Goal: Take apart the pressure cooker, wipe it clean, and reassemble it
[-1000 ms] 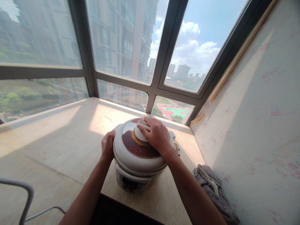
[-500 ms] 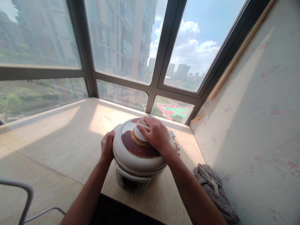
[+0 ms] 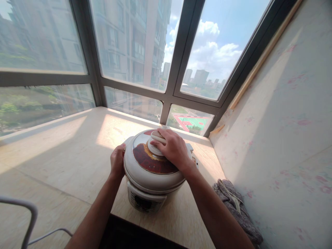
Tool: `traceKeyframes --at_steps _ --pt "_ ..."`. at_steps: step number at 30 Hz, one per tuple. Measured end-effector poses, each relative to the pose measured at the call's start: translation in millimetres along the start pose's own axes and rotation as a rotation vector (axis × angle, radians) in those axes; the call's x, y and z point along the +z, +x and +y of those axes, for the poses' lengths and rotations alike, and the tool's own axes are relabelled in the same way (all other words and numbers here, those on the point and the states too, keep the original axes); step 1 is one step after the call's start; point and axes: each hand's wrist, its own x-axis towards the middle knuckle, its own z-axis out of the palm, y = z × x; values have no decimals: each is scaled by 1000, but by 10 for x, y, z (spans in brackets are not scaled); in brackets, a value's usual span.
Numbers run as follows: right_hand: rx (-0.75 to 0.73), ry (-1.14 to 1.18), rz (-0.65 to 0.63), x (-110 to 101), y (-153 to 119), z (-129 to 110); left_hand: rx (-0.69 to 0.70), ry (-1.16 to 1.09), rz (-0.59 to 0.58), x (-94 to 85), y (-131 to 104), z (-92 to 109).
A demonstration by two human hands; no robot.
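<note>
A white electric pressure cooker (image 3: 153, 183) with a dark control panel stands on a marble-patterned sill in front of me. Its domed lid (image 3: 155, 162) has a brown-red, worn inset and a raised handle (image 3: 158, 137) on top. My right hand (image 3: 172, 147) is closed around that lid handle, thumb on the near side. At the cooker's left side, my left hand (image 3: 118, 160) grips the side handle (image 3: 127, 142), with its fingertips partly hidden behind the rim. The lid sits on the pot body.
Windows with dark frames (image 3: 169, 98) rise behind the sill (image 3: 64, 148). On the right, a grey-brown folded cloth (image 3: 236, 207) lies against the floral wall (image 3: 280, 138). A grey curved tube or cable (image 3: 32, 214) is at lower left, and a dark surface (image 3: 129, 235) lies below the cooker.
The whole view has shifted slightly, so everything appears a little further left and up. Both hands keep their places on the cooker, and the lid shows no clear turn.
</note>
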Motion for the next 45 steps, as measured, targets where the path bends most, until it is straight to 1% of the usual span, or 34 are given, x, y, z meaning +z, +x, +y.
traceKeyframes --at_steps 3,9,14,22,28,31,37,41,45 --pt "44 14 2 -3 3 -31 -6 1 -2 -8 3 -10" --pt "87 17 3 -1 -5 -89 3 12 -2 -3 5 -13" --pt "145 -63 23 9 -42 -179 8 26 -11 -8 4 -11" --pt "197 -189 -33 -36 -31 -300 3 31 2 -3 3 -8" --pt "299 -297 -36 16 -10 -422 16 40 -2 -13 4 -10" --pt "338 -321 -48 29 1 -469 35 50 -12 -13 2 -7" --pt "365 -324 -56 19 7 -517 52 55 -26 -5 -10 2" --pt "397 -333 -48 37 21 -544 69 62 -31 -28 21 -42" --pt "422 -357 -56 52 46 -587 106 50 -45 -66 102 -134"
